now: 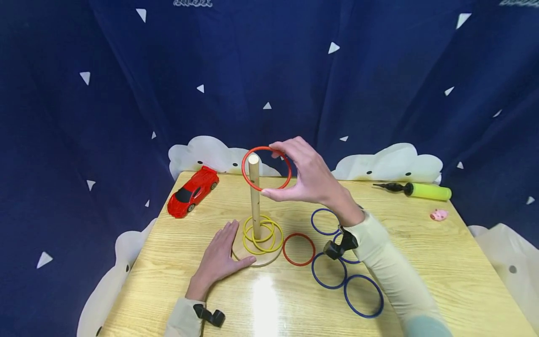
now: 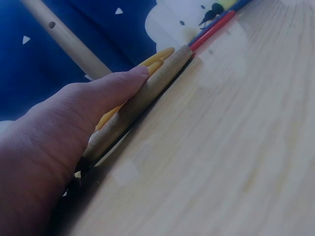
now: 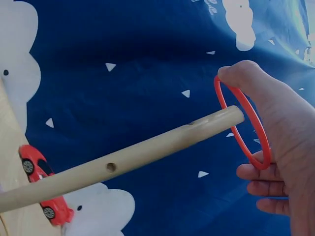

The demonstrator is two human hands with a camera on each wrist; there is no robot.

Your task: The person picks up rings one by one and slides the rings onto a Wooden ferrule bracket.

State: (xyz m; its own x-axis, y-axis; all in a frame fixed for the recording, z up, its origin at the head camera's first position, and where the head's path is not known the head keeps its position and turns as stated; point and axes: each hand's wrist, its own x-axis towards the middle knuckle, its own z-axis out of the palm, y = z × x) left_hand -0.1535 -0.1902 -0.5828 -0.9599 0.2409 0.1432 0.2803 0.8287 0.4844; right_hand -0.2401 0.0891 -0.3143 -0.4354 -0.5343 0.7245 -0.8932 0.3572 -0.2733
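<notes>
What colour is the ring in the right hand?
Red; the ring shows best in the right wrist view.

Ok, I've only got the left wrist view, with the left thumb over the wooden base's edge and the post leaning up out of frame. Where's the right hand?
Observer: The right hand is raised near the top of the post, pinching a red ring.
Operator: My thumb hides the foot of the post. Are the yellow rings around it or just beside it?
Observer: Around it; the head view shows them lying overlapped on the base, encircling the foot.
Operator: Anything off to the left, out of my frame?
Observer: Yes, a red toy sports car, left of the post and apart from the base.
</notes>
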